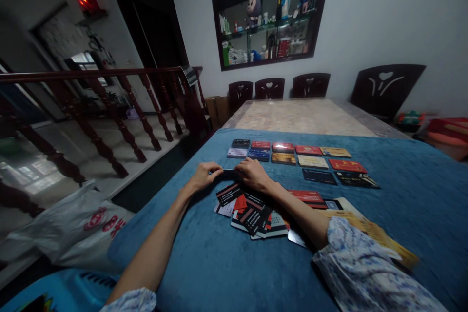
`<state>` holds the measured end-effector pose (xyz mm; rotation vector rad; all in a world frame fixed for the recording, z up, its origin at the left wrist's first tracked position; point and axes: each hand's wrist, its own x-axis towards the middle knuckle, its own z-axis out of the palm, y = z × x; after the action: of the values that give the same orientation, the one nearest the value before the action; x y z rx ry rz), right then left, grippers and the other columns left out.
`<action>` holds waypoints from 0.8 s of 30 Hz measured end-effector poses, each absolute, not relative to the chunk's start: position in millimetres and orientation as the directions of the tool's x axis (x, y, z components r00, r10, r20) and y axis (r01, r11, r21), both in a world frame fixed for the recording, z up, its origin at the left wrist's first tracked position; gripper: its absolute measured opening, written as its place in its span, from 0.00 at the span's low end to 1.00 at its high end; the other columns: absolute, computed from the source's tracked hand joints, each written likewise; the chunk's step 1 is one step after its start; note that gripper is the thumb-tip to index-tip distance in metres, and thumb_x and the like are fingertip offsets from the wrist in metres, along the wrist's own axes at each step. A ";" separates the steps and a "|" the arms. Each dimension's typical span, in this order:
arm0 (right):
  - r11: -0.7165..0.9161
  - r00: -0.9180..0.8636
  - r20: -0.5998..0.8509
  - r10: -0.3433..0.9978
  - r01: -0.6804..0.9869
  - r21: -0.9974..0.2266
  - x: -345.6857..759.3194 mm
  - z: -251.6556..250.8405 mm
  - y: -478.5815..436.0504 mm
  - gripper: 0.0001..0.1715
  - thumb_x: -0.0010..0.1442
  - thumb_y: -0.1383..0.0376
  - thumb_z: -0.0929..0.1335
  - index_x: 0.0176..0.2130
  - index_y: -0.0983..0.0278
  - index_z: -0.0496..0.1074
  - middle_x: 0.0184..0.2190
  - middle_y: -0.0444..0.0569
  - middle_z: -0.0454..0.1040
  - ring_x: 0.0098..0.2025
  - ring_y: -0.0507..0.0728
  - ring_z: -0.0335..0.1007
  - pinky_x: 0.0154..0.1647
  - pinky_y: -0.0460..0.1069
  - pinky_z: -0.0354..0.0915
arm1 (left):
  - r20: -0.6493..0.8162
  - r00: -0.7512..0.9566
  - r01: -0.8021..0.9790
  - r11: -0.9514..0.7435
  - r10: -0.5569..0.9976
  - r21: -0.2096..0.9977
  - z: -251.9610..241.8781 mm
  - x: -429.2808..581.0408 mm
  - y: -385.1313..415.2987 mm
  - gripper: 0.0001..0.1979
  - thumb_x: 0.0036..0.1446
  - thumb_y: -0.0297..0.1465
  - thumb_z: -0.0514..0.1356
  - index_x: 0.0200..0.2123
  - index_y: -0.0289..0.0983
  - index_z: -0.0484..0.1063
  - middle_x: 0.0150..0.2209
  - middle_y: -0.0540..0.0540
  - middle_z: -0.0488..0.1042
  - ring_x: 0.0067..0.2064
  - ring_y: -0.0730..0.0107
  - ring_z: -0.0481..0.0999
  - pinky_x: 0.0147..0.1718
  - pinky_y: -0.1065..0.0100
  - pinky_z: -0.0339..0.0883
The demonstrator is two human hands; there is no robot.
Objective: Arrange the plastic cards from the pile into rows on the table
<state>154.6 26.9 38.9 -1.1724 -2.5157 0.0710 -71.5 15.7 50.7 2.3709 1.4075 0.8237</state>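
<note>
My left hand (205, 175) and my right hand (253, 174) pinch opposite ends of a thin card (229, 170), seen nearly edge-on just above the blue cloth (197, 258). Below them lies a loose, overlapping heap of black, red and white cards (252, 212). Beyond my hands, cards stand in neat rows of stacks: a lilac stack (237, 152), a blue one (259, 155), a gold one (283, 158) and several others. Under and beside my right forearm are red cards (307, 198) and yellow cards (365, 229), partly hidden by the arm and sleeve.
The cloth covers the near part of a stone-topped table (292, 112). Dark wooden chairs (387, 88) stand along its far side. To the left are a wooden railing (127, 102), a white plastic bag (80, 224) and a blue plastic object (66, 290).
</note>
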 end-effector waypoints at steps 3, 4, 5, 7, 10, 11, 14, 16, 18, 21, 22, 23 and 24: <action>0.645 -0.562 0.344 0.753 0.734 -0.214 153.9 38.6 25.9 0.16 0.69 0.64 0.61 0.47 0.62 0.76 0.44 0.53 0.79 0.47 0.59 0.67 0.43 0.51 0.56 | 0.358 0.350 0.715 -0.493 0.866 0.496 50.3 -71.1 16.4 0.12 0.59 0.35 0.58 0.34 0.35 0.80 0.35 0.47 0.81 0.36 0.66 0.76 0.41 0.67 0.69; 0.643 -0.553 0.355 0.753 0.734 -0.220 153.6 38.5 25.6 0.16 0.69 0.64 0.61 0.47 0.62 0.76 0.44 0.53 0.79 0.47 0.59 0.67 0.43 0.51 0.56 | 0.363 0.343 0.713 -0.492 0.866 0.500 49.8 -71.3 16.9 0.12 0.58 0.35 0.58 0.34 0.35 0.80 0.35 0.47 0.81 0.37 0.66 0.77 0.42 0.67 0.69; 0.641 -0.547 0.364 0.754 0.734 -0.223 153.3 38.4 25.4 0.16 0.69 0.64 0.61 0.47 0.62 0.76 0.44 0.53 0.79 0.47 0.59 0.67 0.44 0.51 0.56 | 0.367 0.338 0.710 -0.491 0.867 0.505 49.0 -71.5 17.6 0.12 0.58 0.34 0.59 0.34 0.35 0.80 0.36 0.46 0.81 0.37 0.66 0.77 0.42 0.67 0.69; 0.633 -0.538 0.365 0.760 0.741 -0.225 152.9 38.0 25.2 0.16 0.69 0.64 0.61 0.48 0.62 0.76 0.44 0.54 0.78 0.47 0.59 0.68 0.44 0.51 0.56 | 0.375 0.325 0.702 -0.487 0.869 0.520 46.4 -71.6 19.2 0.10 0.56 0.32 0.59 0.35 0.35 0.80 0.37 0.46 0.81 0.37 0.65 0.77 0.42 0.66 0.70; 0.615 -0.519 0.365 0.772 0.757 -0.223 152.6 36.9 25.3 0.17 0.68 0.66 0.61 0.52 0.62 0.73 0.43 0.55 0.78 0.46 0.59 0.69 0.44 0.51 0.57 | 0.390 0.292 0.686 -0.476 0.873 0.551 41.5 -70.8 20.8 0.11 0.54 0.29 0.58 0.39 0.35 0.79 0.38 0.45 0.81 0.38 0.65 0.78 0.42 0.66 0.70; 0.611 -0.516 0.368 0.774 0.760 -0.221 152.6 36.5 25.4 0.17 0.68 0.67 0.62 0.54 0.62 0.71 0.43 0.55 0.77 0.46 0.59 0.70 0.44 0.51 0.57 | 0.397 0.279 0.685 -0.471 0.874 0.556 40.1 -70.2 21.0 0.12 0.54 0.28 0.58 0.41 0.35 0.78 0.38 0.46 0.81 0.38 0.65 0.78 0.42 0.66 0.70; 0.610 -0.516 0.368 0.773 0.765 -0.207 152.6 35.3 25.7 0.19 0.66 0.68 0.63 0.56 0.60 0.69 0.43 0.54 0.78 0.47 0.60 0.70 0.44 0.51 0.58 | 0.407 0.264 0.692 -0.466 0.874 0.551 37.7 -68.4 20.9 0.14 0.54 0.27 0.57 0.44 0.37 0.75 0.35 0.49 0.80 0.36 0.68 0.77 0.40 0.67 0.70; 0.609 -0.520 0.362 0.774 0.769 -0.197 152.7 34.4 26.0 0.19 0.66 0.68 0.63 0.56 0.59 0.69 0.42 0.53 0.78 0.47 0.60 0.70 0.44 0.51 0.58 | 0.407 0.269 0.697 -0.469 0.873 0.543 36.9 -67.4 20.7 0.12 0.53 0.26 0.57 0.42 0.37 0.74 0.33 0.50 0.79 0.35 0.69 0.76 0.39 0.68 0.69; 0.608 -0.522 0.360 0.773 0.771 -0.188 152.6 33.3 26.5 0.19 0.66 0.68 0.63 0.55 0.59 0.69 0.42 0.53 0.79 0.46 0.60 0.70 0.44 0.51 0.58 | 0.407 0.270 0.706 -0.467 0.872 0.533 36.2 -66.8 20.5 0.11 0.53 0.25 0.56 0.39 0.37 0.74 0.33 0.50 0.79 0.35 0.69 0.75 0.39 0.68 0.69; 0.599 -0.521 0.346 0.781 0.781 -0.175 152.4 30.9 27.6 0.20 0.65 0.69 0.64 0.56 0.60 0.68 0.43 0.53 0.79 0.47 0.60 0.71 0.43 0.51 0.58 | 0.407 0.274 0.728 -0.465 0.871 0.504 34.6 -66.5 20.0 0.10 0.52 0.23 0.55 0.37 0.37 0.72 0.34 0.50 0.78 0.34 0.70 0.74 0.40 0.68 0.69; 0.592 -0.517 0.337 0.787 0.787 -0.172 152.4 30.1 27.9 0.21 0.65 0.69 0.64 0.57 0.60 0.67 0.44 0.54 0.79 0.47 0.60 0.71 0.43 0.51 0.58 | 0.405 0.285 0.729 -0.471 0.869 0.497 34.0 -66.5 19.8 0.10 0.52 0.23 0.55 0.37 0.37 0.71 0.34 0.50 0.77 0.34 0.70 0.73 0.40 0.68 0.69; 0.584 -0.514 0.326 0.794 0.794 -0.171 152.3 29.4 28.1 0.23 0.64 0.69 0.64 0.58 0.59 0.66 0.45 0.54 0.78 0.48 0.61 0.71 0.43 0.51 0.58 | 0.400 0.299 0.727 -0.478 0.867 0.493 33.4 -66.5 19.5 0.10 0.52 0.23 0.55 0.38 0.37 0.71 0.35 0.50 0.76 0.34 0.70 0.73 0.40 0.68 0.69; 0.578 -0.511 0.314 0.800 0.798 -0.171 152.1 28.9 28.2 0.24 0.64 0.69 0.64 0.59 0.59 0.65 0.46 0.54 0.78 0.48 0.61 0.71 0.44 0.51 0.58 | 0.393 0.313 0.724 -0.485 0.865 0.491 32.9 -66.5 19.0 0.11 0.52 0.23 0.56 0.39 0.37 0.70 0.35 0.50 0.76 0.34 0.70 0.73 0.40 0.67 0.68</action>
<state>152.1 28.2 28.9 -1.2971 -2.4538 0.0066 -66.5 19.0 32.9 2.3552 1.4525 0.9225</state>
